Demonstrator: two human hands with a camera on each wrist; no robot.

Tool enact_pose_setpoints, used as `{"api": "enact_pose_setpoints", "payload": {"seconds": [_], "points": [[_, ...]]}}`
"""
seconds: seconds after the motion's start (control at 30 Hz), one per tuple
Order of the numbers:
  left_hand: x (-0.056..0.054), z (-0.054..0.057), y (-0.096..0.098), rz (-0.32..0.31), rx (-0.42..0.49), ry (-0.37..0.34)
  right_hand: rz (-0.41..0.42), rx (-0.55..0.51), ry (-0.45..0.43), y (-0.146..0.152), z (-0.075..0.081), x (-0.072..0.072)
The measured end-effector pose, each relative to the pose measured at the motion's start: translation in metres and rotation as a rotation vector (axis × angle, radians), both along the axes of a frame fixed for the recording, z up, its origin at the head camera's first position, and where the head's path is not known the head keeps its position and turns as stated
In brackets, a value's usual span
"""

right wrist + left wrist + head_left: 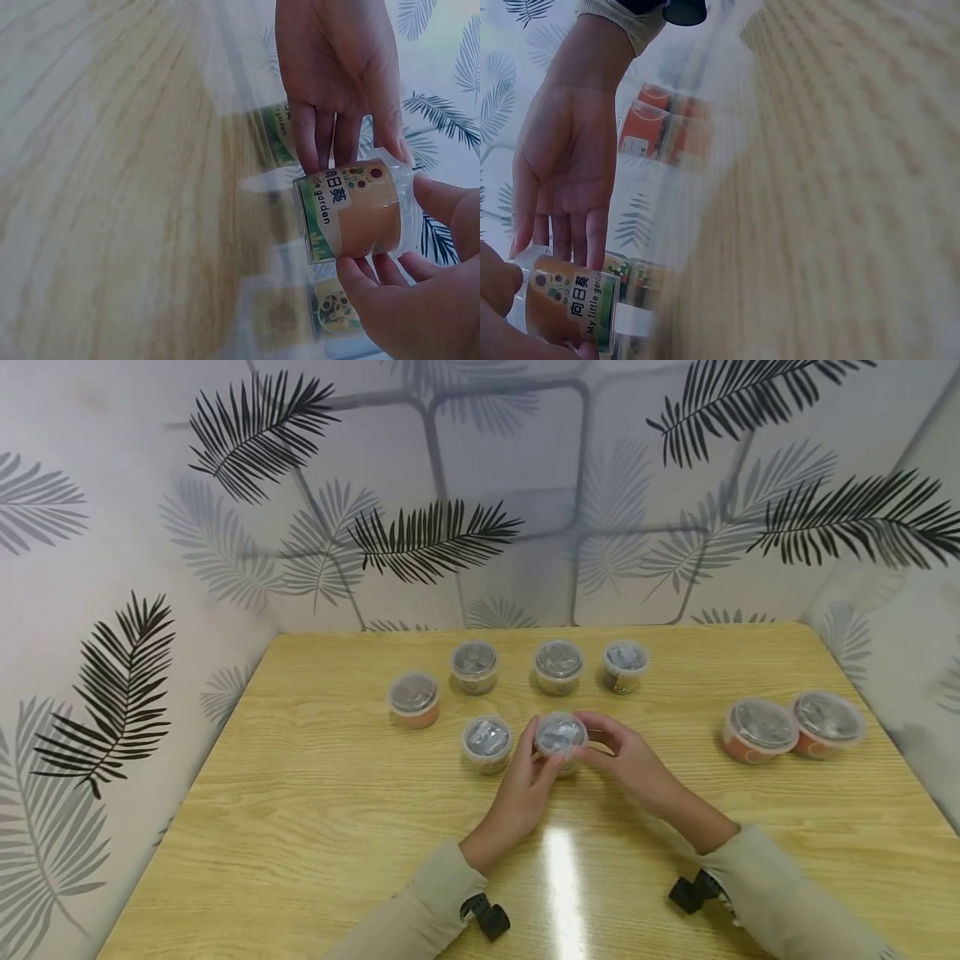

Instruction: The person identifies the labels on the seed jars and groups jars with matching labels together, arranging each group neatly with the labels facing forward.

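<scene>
A small plastic cup with a clear lid (561,732) stands between my two hands near the middle of the table. Its side label carries sunflower pictures and the words "My little garden", as the right wrist view shows. From the left, my left hand (523,783) grips its side with thumb and fingers. Opposite, my right hand (637,768) holds the other side, thumb near the lid's rim. Just left of the held cup is another lidded cup (487,742). Whether the held cup touches the table I cannot tell.
Behind my hands stand several more lidded cups, among them an orange one (415,697) at left and a clear-sided one (626,664) at the back. Two orange cups, one nearer (759,731) and one farther right (827,724), sit together. A leaf-patterned wall (517,585) borders the wooden table (315,827).
</scene>
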State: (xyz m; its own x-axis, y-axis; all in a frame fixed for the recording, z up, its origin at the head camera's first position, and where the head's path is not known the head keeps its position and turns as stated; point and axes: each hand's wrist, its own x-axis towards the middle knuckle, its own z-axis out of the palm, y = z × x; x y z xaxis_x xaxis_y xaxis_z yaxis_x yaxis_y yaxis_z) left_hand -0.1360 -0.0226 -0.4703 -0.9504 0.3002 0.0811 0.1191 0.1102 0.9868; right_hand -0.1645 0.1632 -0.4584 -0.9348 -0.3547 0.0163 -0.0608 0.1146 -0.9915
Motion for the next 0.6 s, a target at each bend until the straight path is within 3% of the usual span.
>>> {"api": "enact_pose_setpoints", "payload": {"seconds": [0.33, 0.6], "points": [[0.004, -0.006, -0.002, 0.052, -0.098, 0.027, 0.006, 0.021, -0.03, -0.012, -0.006, -0.001], [0.006, -0.007, -0.004, 0.073, -0.115, 0.027, 0.009, 0.066, -0.015, -0.018, -0.008, -0.003]]}}
